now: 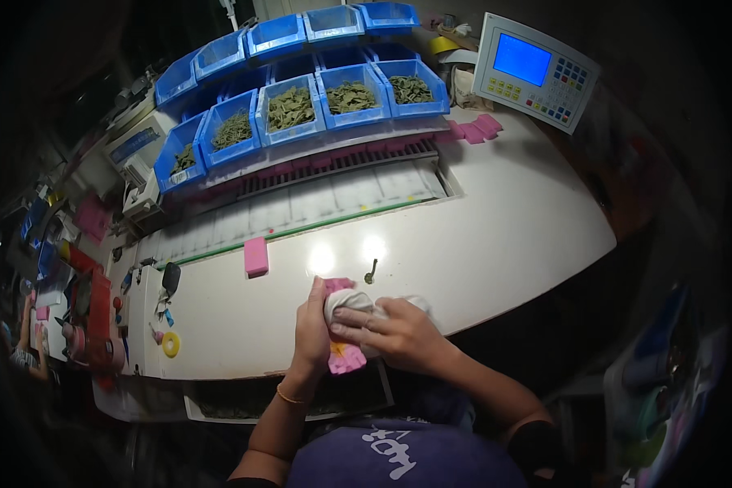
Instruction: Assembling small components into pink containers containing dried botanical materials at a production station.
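Observation:
Just above the table's front edge, my left hand (307, 329) is wrapped round a crumpled pink piece (346, 360) with an orange patch, either packet or cloth; I cannot tell which. A bunched white cloth (348, 304) lies against its upper part. From the other side, the fingers of my right hand (398, 332) press on this cloth, and more white shows blurred behind that hand. Beyond them a small dark green leaf with a stem (371, 273) rests on the white tabletop (496, 236). A pink block-shaped packet (255, 256) stands farther left.
Tiered blue bins (291, 110), several with dried green leaves, stand at the back over a pale belt (301, 210). Right of them are pink packets (478, 129) and a keypad panel (537, 73). A yellow tape ring (171, 344) lies left. Another person's arm (39, 358) shows far left.

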`<state>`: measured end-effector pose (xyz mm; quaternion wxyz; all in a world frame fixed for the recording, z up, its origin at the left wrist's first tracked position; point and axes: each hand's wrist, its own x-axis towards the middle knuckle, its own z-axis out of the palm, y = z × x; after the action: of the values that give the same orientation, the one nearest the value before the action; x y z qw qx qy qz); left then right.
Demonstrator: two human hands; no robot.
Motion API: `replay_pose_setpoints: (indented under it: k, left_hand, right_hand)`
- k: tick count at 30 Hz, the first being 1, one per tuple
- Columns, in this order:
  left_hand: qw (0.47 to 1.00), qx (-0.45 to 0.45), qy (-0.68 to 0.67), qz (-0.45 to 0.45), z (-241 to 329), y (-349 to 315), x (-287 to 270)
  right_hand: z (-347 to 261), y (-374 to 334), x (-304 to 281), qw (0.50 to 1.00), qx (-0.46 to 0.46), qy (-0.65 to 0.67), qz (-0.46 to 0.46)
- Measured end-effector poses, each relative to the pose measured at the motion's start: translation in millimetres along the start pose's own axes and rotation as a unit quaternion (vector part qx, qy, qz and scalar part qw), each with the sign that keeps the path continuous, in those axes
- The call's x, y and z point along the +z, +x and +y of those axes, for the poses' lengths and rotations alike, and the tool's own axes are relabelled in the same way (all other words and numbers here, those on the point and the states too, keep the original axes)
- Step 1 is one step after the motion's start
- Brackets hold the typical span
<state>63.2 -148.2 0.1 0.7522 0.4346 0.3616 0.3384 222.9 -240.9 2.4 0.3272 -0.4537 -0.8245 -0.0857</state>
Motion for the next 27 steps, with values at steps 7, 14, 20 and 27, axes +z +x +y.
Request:
replay_pose_setpoints:
  k: [7,14,20,27]
  left_hand:
    - [0.996,0.078,0.037,0.0,4.8,-6.9,7.1]
    - [0.989,0.13,0.061,0.036,-3.9,-4.1,5.7]
    - [0.981,0.144,0.109,0.065,-2.0,3.0,1.3]
    - [0.986,0.146,0.08,0.033,-1.5,14.1,-1.9]
  right_hand:
    - [-6.4,-8.2,-0.6,0.986,0.02,-0.015,0.163]
    - [-7.8,-4.5,-17.8,0.976,0.127,0.156,0.077]
    - [-7.0,-22.6,-30.8,0.902,0.125,0.348,-0.223]
    - [28.7,-46.6,-38.6,0.971,0.236,0.038,-0.003]
